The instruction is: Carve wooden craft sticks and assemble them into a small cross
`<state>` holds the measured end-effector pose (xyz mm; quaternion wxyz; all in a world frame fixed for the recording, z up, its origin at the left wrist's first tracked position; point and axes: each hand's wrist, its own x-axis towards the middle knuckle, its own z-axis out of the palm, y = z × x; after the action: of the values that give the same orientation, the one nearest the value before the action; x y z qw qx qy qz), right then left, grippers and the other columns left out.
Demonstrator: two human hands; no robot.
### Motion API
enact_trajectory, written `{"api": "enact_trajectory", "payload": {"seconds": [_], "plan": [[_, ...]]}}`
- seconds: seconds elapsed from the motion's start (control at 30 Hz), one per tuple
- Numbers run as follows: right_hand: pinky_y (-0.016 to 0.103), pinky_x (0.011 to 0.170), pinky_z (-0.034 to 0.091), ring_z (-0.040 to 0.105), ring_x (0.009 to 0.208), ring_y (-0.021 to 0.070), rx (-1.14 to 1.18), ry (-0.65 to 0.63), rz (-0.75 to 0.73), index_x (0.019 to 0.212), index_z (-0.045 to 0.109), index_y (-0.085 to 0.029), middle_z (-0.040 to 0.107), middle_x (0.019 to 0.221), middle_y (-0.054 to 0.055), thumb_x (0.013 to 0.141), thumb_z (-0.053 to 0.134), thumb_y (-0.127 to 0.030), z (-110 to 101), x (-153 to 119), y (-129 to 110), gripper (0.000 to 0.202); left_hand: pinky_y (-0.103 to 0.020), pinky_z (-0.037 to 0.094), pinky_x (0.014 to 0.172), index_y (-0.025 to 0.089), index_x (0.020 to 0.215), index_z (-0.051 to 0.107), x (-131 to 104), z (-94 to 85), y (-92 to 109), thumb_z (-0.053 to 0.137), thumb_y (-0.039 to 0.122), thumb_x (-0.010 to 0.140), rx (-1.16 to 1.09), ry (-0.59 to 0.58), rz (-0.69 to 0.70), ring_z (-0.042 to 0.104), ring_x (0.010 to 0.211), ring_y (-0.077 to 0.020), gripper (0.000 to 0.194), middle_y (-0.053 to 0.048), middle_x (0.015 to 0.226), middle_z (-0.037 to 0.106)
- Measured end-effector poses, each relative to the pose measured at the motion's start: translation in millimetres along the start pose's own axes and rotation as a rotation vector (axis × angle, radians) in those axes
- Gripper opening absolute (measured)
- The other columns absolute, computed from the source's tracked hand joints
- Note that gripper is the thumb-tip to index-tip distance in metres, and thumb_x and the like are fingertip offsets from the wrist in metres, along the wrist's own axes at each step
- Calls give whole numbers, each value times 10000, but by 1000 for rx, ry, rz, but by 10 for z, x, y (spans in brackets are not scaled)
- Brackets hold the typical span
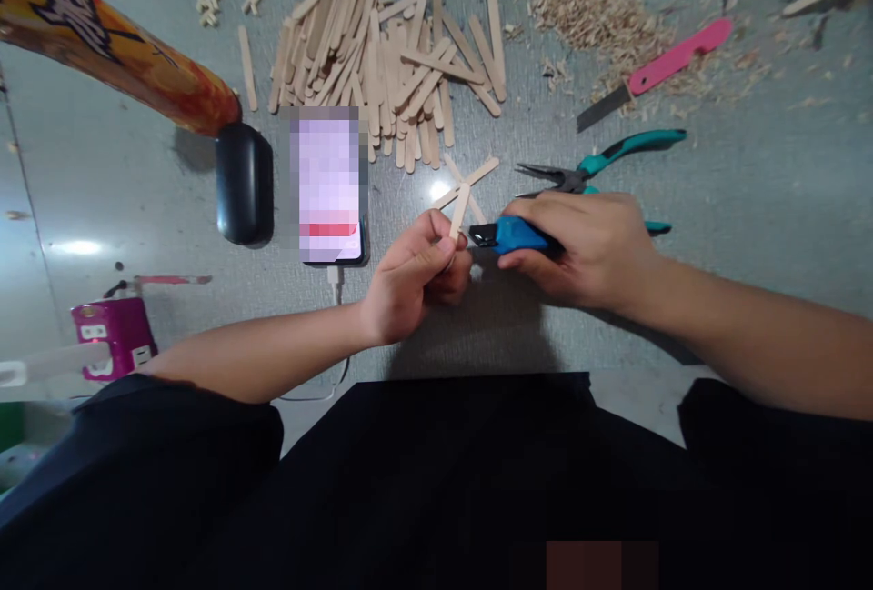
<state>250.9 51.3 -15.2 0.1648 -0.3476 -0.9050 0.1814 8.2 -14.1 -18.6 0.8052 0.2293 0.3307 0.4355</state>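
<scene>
Pinched between the thumb and fingers of my left hand (pixel 417 276) is a wooden craft stick (pixel 460 208), slanting up and away from me. My right hand (pixel 587 249) is wrapped round a blue utility knife (pixel 519 235), its dark tip pointing left at the stick's near end. Whether the tip touches the stick I cannot tell. Just beyond, crossed craft sticks (pixel 486 170) lie on the table, partly covered by the held one. Long-nose pliers (pixel 573 176) with teal handles lie behind my right hand, which hides part of them.
A heap of craft sticks (pixel 402 72) spreads across the back. Wood shavings (pixel 600 22) and a pink-handled knife (pixel 675 58) lie at back right. Leftward are a charging phone (pixel 327 190), a black case (pixel 244 183), an orange tube (pixel 123 35) and a purple power adapter (pixel 123 326).
</scene>
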Motion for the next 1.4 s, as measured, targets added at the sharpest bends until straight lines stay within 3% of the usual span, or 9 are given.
{"api": "enact_trajectory", "payload": {"seconds": [0.2, 0.4, 0.67, 0.87, 1.07, 1.27, 1.4], "plan": [[375, 660, 441, 733, 782, 242, 64, -12, -21, 1125, 744, -206, 804, 925, 78, 1131, 471, -759, -10, -5, -26, 617, -159, 254, 502, 254, 957, 462, 5, -2, 20, 685, 423, 1075, 25, -124, 35, 191, 484, -50, 304, 132, 602, 274], [381, 598, 354, 661, 669, 216, 181, -80, 17, 1032, 732, -225, 736, 793, 40, 1137, 422, -772, -32, -41, -62, 637, -170, 250, 469, 245, 978, 497, 8, -33, -18, 691, 480, 1082, 89, -185, 81, 245, 449, -46, 322, 117, 610, 351], [381, 587, 345, 632, 631, 225, 115, -17, 29, 1049, 740, -198, 712, 750, 55, 1137, 371, -792, 4, -32, -63, 705, -159, 329, 460, 254, 970, 465, 55, -10, -71, 762, 474, 1055, 88, -8, 153, 383, 465, -62, 378, 101, 610, 493], [392, 611, 410, 675, 669, 232, 56, 42, -8, 1039, 750, -182, 766, 812, 80, 1149, 410, -750, -31, 11, -4, 671, -167, 426, 353, 216, 958, 526, 63, -32, -81, 824, 436, 1022, 104, 85, 206, 602, 439, -54, 376, 52, 849, 699], [381, 622, 390, 697, 695, 230, 12, 19, -6, 1054, 762, -181, 798, 845, 91, 1133, 384, -795, -26, 21, 35, 726, -176, 545, 381, 195, 984, 585, 47, -43, -106, 865, 444, 997, 133, 114, 210, 689, 472, -77, 375, 57, 834, 720], [394, 608, 382, 714, 697, 251, 7, -5, 2, 1071, 768, -184, 818, 880, 106, 1127, 366, -809, -20, 11, 60, 745, -175, 532, 370, 193, 1158, 678, 51, -13, -98, 968, 390, 899, 168, 154, 287, 683, 451, -88, 437, 76, 781, 698], [402, 621, 394, 713, 711, 265, 23, -21, 25, 1087, 770, -200, 817, 892, 113, 1110, 378, -830, -10, 0, 88, 741, -195, 563, 402, 195, 1158, 705, 43, -8, -90, 992, 389, 869, 215, 182, 325, 707, 477, -101, 451, 66, 800, 709]]}}
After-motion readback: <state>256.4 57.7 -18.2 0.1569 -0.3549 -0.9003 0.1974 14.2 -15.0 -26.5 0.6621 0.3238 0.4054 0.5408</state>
